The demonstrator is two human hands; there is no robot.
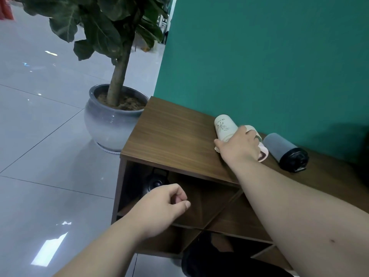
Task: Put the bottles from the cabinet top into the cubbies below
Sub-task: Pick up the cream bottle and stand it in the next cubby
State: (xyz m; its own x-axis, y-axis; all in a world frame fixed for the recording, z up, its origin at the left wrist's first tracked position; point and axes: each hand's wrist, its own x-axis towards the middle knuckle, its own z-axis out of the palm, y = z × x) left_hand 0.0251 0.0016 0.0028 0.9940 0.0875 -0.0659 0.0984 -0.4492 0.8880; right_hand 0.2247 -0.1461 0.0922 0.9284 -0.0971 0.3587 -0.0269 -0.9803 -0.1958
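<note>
Glossy grey floor tiles (40,156) fill the near left, open and bare beside the cabinet's left edge. Nearest, the left hand (161,204) hangs in front of the upper-left cubby (139,188), its grip loosely curled with fingers touching the thumb and nothing in it. Deep in that cubby lies a dark bottle (155,182), its end facing out. Diagonal wooden dividers split the openings to the right and below. Above, the brown wooden cabinet top (169,136) is bare across its left half up to the left edge. Toward the back edge, the right hand (239,146) has its grip wrapped over a cream bottle (224,126) with a pink end, lying on its side. Just beside it on the right lies a grey bottle (283,148) with a black cap, also on its side, against the teal wall (259,56). Beyond the back left corner stands a potted plant (113,120) in a pale glazed pot on the floor
</note>
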